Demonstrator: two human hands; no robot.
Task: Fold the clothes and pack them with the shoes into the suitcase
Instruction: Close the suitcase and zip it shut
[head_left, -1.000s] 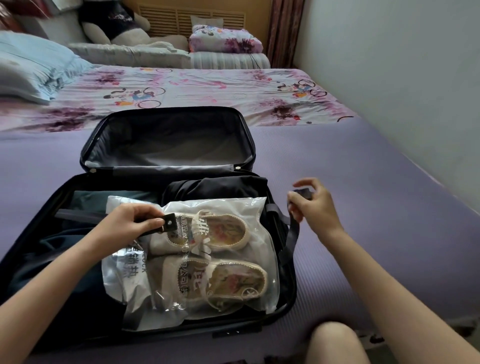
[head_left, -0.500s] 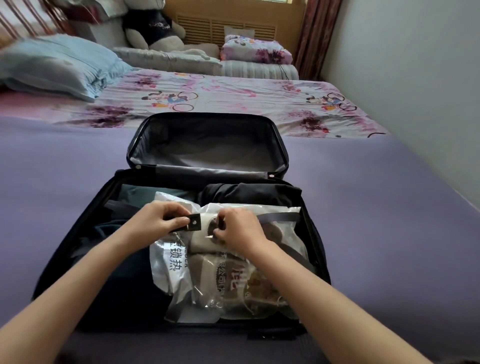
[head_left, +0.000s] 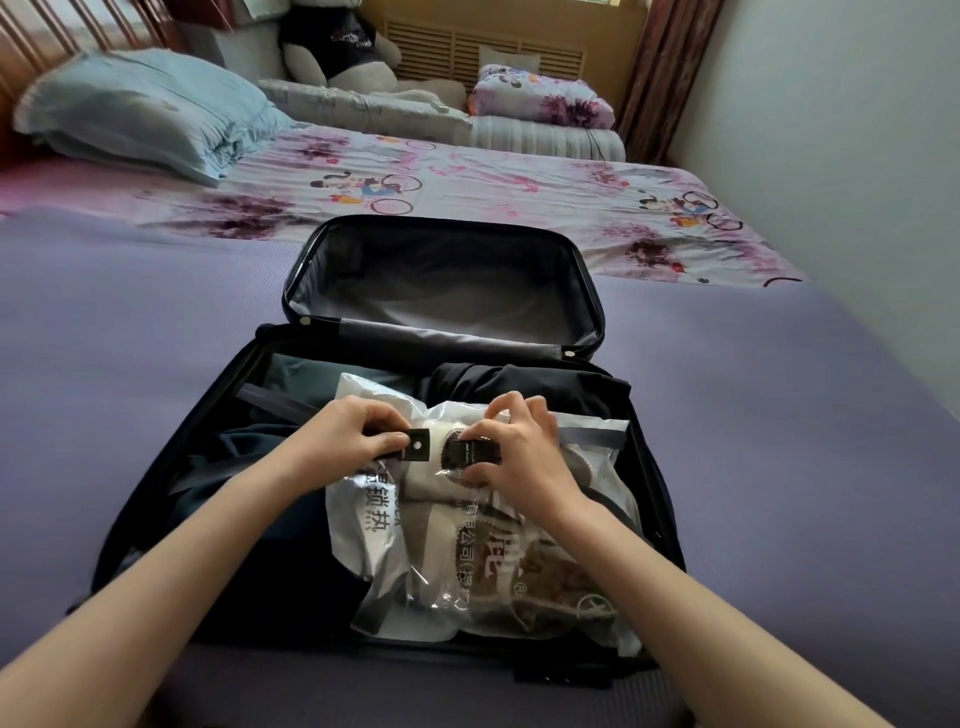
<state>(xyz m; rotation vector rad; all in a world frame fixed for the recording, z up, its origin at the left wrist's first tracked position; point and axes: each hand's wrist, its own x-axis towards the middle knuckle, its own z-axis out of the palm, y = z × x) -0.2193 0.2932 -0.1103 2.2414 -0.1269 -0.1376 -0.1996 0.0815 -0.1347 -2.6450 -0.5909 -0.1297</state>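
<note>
A wide bed (head_left: 130, 322) carries everything, its near part covered by a plain purple sheet (head_left: 779, 441). The open black suitcase (head_left: 660, 499) lies flat on that sheet, its lid (head_left: 447, 280) propped up on the far side. Beyond the suitcase a floral cartoon-print sheet (head_left: 519, 202) spreads across the bed. Far left of the suitcase a light blue pillow (head_left: 145, 109) rests on it; further behind lie a grey striped quilt (head_left: 374, 111) and a folded floral blanket (head_left: 540, 96).

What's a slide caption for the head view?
Both hands, left and right, bring strap buckle halves together over bagged shoes in the open suitcase.
</note>
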